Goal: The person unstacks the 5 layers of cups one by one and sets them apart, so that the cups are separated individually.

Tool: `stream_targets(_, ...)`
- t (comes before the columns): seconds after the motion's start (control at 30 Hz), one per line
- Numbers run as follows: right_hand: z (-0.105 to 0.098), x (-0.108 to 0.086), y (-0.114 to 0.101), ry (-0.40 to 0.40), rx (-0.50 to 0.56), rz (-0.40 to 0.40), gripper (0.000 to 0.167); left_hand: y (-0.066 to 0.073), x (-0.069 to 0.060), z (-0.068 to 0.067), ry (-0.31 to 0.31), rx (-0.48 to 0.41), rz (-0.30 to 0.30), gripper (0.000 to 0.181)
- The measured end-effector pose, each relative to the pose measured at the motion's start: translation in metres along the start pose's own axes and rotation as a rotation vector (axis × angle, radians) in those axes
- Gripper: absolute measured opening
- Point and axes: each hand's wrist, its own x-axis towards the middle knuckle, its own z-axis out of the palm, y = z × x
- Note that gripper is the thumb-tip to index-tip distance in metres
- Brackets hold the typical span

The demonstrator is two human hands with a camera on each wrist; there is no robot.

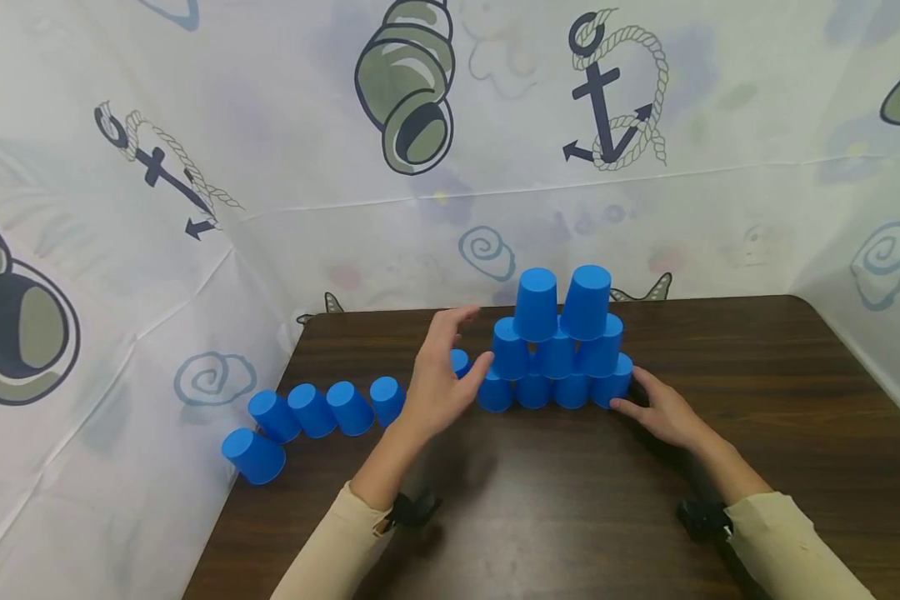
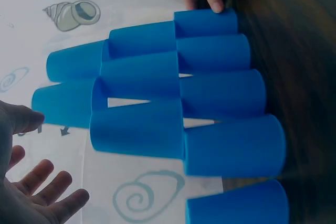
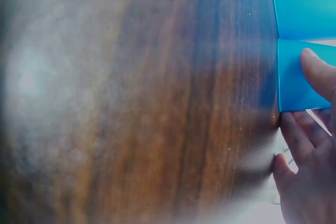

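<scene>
Upside-down blue cups form a stepped stack on the table: several in the bottom row (image 1: 534, 392), three in the middle row (image 1: 553, 357), two on top (image 1: 587, 302). To the left of the stack, my left hand (image 1: 438, 379) is raised with spread fingers and holds nothing. In the left wrist view its thumb (image 2: 26, 119) appears close to a top cup (image 2: 68, 103); contact is unclear. My right hand (image 1: 667, 412) grips the bottom row's right-end cup (image 3: 296, 80), thumb on its front and fingers along its far side.
More upside-down blue cups stand in a row (image 1: 311, 410) on the left of the dark wooden table (image 1: 555, 500), one (image 1: 253, 456) nearer the edge. Another cup (image 1: 459, 362) is partly hidden behind my left hand. Printed cloth (image 1: 390, 225) hangs behind and beside the table.
</scene>
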Motion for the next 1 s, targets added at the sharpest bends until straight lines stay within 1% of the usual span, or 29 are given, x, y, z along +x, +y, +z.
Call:
stream_targets(0.1, 0.000, 0.000, 0.000, -0.003, 0.003, 0.001, 0.078, 0.000, 0.015, 0.012, -0.005, 0.003, -0.006, 0.062)
stream_targets(0.2, -0.001, 0.002, 0.000, -0.005, 0.005, -0.002, 0.079, 0.001, 0.027, 0.021, -0.004, -0.008, -0.007, 0.064)
stream_targets(0.27, -0.001, 0.002, 0.000, -0.003, 0.004, -0.004, 0.079, 0.003, 0.035, 0.026, -0.018, -0.021, -0.005, 0.066)
stream_targets(0.4, -0.002, 0.003, 0.001, 0.002, 0.005, -0.007, 0.078, 0.005, 0.047, 0.034, -0.054, -0.044, 0.003, 0.070)
stream_targets(0.47, -0.001, 0.003, 0.001, 0.002, 0.007, -0.011, 0.077, 0.006, 0.051, 0.038, -0.059, -0.049, 0.007, 0.071)
stream_targets(0.6, -0.001, 0.002, 0.000, 0.002, 0.010, -0.021, 0.077, 0.007, 0.056, 0.045, -0.072, -0.049, 0.004, 0.070)
stream_targets(0.77, -0.001, 0.000, 0.000, 0.004, 0.005, -0.020, 0.076, 0.007, 0.057, 0.051, -0.081, -0.046, -0.004, 0.067)
stream_targets(1.0, 0.000, 0.000, 0.000, 0.004, 0.002, -0.010, 0.077, 0.006, 0.056, 0.053, -0.066, -0.047, -0.026, 0.065)
